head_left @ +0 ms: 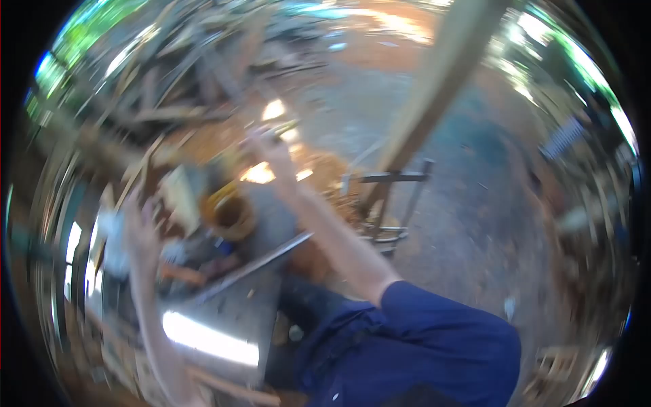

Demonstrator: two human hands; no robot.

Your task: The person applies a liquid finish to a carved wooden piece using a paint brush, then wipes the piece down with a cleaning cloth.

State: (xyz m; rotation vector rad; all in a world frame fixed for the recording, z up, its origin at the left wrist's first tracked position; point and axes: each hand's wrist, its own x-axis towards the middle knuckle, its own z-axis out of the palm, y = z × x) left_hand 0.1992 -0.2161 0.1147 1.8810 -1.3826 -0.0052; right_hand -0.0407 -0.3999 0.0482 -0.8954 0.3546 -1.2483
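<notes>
Motion blurs the whole view. My left hand (141, 224) is raised over the left side of the work surface, its fingers apart and smeared, with nothing plainly held. Beside it are a thin wooden strip (141, 169) and a pale wood block (180, 200). My right hand (270, 148) reaches further forward with fingers curled, and a small yellowish thing (287, 127) shows at them, too blurred to name. Between the hands stands a yellow-brown round container (230, 211) with a dark opening. A long metal bar (258, 261) lies across the dark, shiny work surface (237, 302).
A wooden post (437, 88) rises at the right of my right arm, with a dark metal frame (393, 178) at its foot. Scrap wood (196, 68) is heaped at the back left. Sawdust-coloured debris (332, 176) lies on the grey floor (461, 203).
</notes>
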